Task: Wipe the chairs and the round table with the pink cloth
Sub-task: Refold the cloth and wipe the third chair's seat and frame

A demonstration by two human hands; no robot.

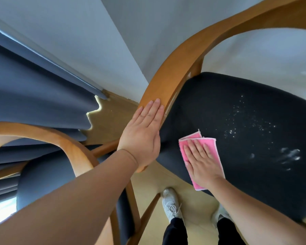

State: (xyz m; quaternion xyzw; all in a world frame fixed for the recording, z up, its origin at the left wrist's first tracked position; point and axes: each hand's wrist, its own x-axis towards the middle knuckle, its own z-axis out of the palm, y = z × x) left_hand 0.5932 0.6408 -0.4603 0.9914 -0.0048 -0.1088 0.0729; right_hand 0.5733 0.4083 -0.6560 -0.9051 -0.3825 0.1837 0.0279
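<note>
A wooden chair with a curved armrest (175,68) and a dark padded seat (245,110) fills the right half of the view. White crumbs and smears (254,126) lie scattered on the seat's middle and right. The folded pink cloth (209,145) lies flat on the seat's near left part. My right hand (202,161) presses on the cloth with straight fingers. My left hand (142,133) rests flat on the end of the chair's left armrest, fingers straight. The round table is out of view.
A second wooden chair (48,137) with a grey-blue seat (42,175) stands close on the left. Blue curtains (34,96) hang behind it, beside a pale wall (113,41). My two white shoes (170,204) stand on the light wooden floor (198,206) below the seat's front edge.
</note>
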